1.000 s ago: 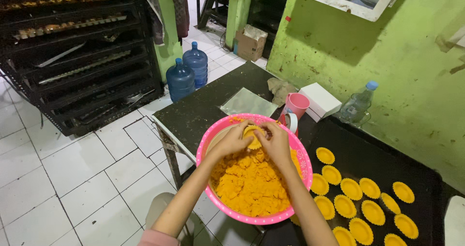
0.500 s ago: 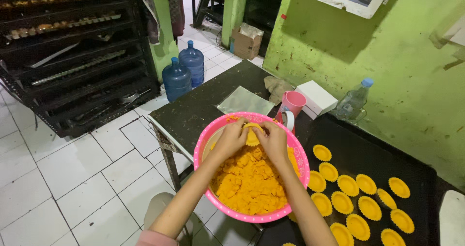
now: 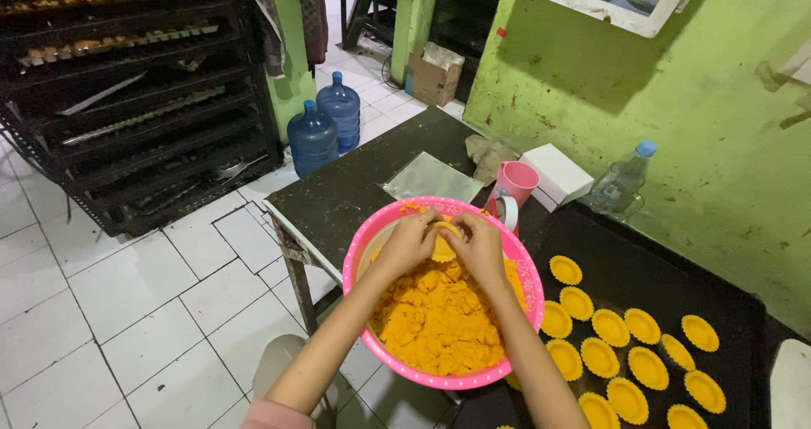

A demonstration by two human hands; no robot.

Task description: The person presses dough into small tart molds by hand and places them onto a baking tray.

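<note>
A pink plastic basin (image 3: 365, 245) sits at the near edge of a dark table (image 3: 355, 188) and holds a heap of orange dough (image 3: 435, 315). Over its far side, my left hand (image 3: 407, 241) and my right hand (image 3: 478, 245) meet, both pinching one small piece of orange dough (image 3: 443, 245) between the fingers. To the right, a black tray (image 3: 650, 277) carries several round orange dough shells (image 3: 610, 328) in rows.
A pink cup (image 3: 515, 182), a white box (image 3: 556, 174), a plastic bottle (image 3: 621, 180) and a clear bag (image 3: 431, 177) lie behind the basin. Two blue water jugs (image 3: 325, 121) stand on the tiled floor beside a black rack (image 3: 135, 100) of trays. A green wall is at right.
My hands stay together over the basin's far side, still working the dough piece. The view has shifted slightly; nothing else has moved.
</note>
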